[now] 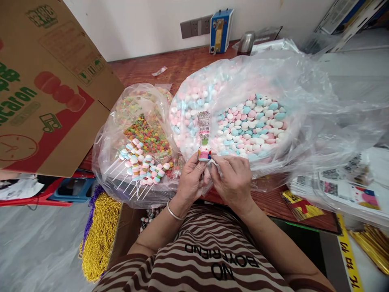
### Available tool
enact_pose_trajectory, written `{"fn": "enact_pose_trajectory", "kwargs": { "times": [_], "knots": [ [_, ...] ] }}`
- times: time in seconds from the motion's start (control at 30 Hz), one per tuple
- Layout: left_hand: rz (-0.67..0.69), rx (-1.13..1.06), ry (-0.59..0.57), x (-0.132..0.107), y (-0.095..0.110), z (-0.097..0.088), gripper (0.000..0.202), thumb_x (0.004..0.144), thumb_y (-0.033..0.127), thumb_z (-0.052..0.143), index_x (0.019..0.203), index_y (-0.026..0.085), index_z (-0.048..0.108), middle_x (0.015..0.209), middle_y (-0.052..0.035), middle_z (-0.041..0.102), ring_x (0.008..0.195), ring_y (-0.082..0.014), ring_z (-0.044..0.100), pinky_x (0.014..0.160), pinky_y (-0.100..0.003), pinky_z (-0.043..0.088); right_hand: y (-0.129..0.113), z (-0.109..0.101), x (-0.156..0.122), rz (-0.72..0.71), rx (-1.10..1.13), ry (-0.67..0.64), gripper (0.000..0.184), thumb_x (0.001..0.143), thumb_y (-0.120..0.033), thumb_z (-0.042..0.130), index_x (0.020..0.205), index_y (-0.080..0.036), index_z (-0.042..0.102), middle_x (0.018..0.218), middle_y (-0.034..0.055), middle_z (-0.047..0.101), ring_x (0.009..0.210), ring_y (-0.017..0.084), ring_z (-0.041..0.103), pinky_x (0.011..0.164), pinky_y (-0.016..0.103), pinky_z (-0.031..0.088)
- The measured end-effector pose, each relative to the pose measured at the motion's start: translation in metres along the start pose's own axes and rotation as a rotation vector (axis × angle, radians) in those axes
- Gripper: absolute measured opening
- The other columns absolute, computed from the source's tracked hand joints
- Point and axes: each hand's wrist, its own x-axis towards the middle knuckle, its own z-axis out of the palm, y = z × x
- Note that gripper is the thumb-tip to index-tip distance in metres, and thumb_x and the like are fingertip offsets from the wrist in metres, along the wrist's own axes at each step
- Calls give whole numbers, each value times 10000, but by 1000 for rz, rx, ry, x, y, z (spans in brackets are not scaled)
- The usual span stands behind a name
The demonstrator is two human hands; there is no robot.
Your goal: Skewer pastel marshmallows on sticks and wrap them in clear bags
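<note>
Where the white wall [142, 24] came down behind the work, it met the back of a table [132, 69], reddish-brown, wood-grained, much of it covered. Grey floor [45, 243], faintly streaked, showed at lower left. A cardboard box [63, 52] printed in red and green filled the upper left. Across the middle lay a large clear bag [306, 87], its opening showing rounded pink, white and pale-blue candies [252, 125]. Left of it, touching, a smaller clear bag [105, 142] held small multicoloured pieces [148, 134]. Stacked printed packaging [364, 194] occupied the table's right end. Gold bead strands [101, 235] hung at the near left, beside purple ones. A blue device [222, 32] stood by the wall, near a bank of grey sockets [197, 27].

Both hands met at the front of the large bag. Left hand [191, 178]: closed, pinching the wrapper's lower end. Right hand [232, 178]: fingers drawn together, pinching the same end's edge; contents not made out. Candy sticks [144, 166] lay clustered on the smaller bag. The printed wrapper [204, 125] extended away from the fingers, over the large bag.
</note>
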Motion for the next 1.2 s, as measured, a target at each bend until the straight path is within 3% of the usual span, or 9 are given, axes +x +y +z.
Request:
{"fn": "enact_pose_trajectory", "kwargs": {
  "times": [0.17, 0.4, 0.57, 0.77, 0.9, 1.0, 1.1, 1.2],
  "knots": [
    [-24, -44, -40, -1, 0, 0, 264, 851, 361, 765, 1000, 171, 658, 452, 74, 511, 354, -29, 285, 379, -159, 140, 0, 2, 0, -13, -22, 31, 156, 924, -133, 606, 1060, -179, 668, 867, 61, 749, 811, 195, 662, 839, 364, 421],
    [-103, -22, -146, 0, 9, -7, 376, 810, 356, 803, 1096, 159, 658, 555, 39, 592, 404, -29, 364, 410, -156, 211, 8, 0, 7, -75, -22, 52, 102, 918, -115, 619, 986, -188, 639, 816, 44, 732, 768, 183, 645, 808, 357, 424],
    [7, -4, 8, -1, 6, -1, 375, 776, 312, 831, 1074, 187, 640, 503, 105, 504, 346, -17, 350, 374, -151, 205, 9, -4, 11, -174, 80, 18, 124, 910, -117, 611, 1019, -176, 624, 829, 68, 715, 769, 202, 611, 799, 372, 446],
    [109, -74, 135, -4, 0, 8, 464, 755, 342, 855, 1148, 207, 651, 472, 117, 479, 348, -17, 328, 374, -147, 227, 7, -3, 12, -227, 159, -3, 138, 901, -104, 580, 1004, -194, 598, 807, 54, 660, 767, 203, 567, 774, 359, 458],
    [161, -125, 196, -4, -2, 10, 451, 714, 341, 888, 1093, 220, 674, 570, 83, 562, 433, -29, 429, 445, -151, 340, 3, 0, 9, -242, 166, 0, 153, 899, -105, 576, 1016, -203, 590, 805, 44, 644, 768, 200, 559, 780, 362, 463],
    [205, -125, 209, -4, -2, 10, 363, 742, 315, 869, 1044, 236, 684, 644, 71, 605, 440, -15, 416, 455, -147, 340, 1, 2, 6, -251, 169, 20, 169, 893, -97, 586, 1025, -203, 587, 814, 46, 646, 769, 199, 560, 783, 368, 470],
    [198, -91, 145, -5, 2, 7, 368, 765, 284, 844, 1102, 253, 700, 660, 68, 607, 410, -9, 374, 420, -158, 294, 3, 3, 5, -196, 214, 50, 178, 891, -93, 592, 1026, -210, 584, 834, 46, 648, 790, 198, 576, 776, 363, 481],
    [108, -97, 6, -6, 7, 2, 470, 801, 290, 779, 1259, 245, 685, 631, 37, 601, 445, -46, 426, 419, -175, 286, 7, 1, 5, -12, 329, 39, 135, 905, -115, 591, 987, -223, 587, 845, 31, 640, 782, 183, 585, 724, 336, 482]
  ]
}}
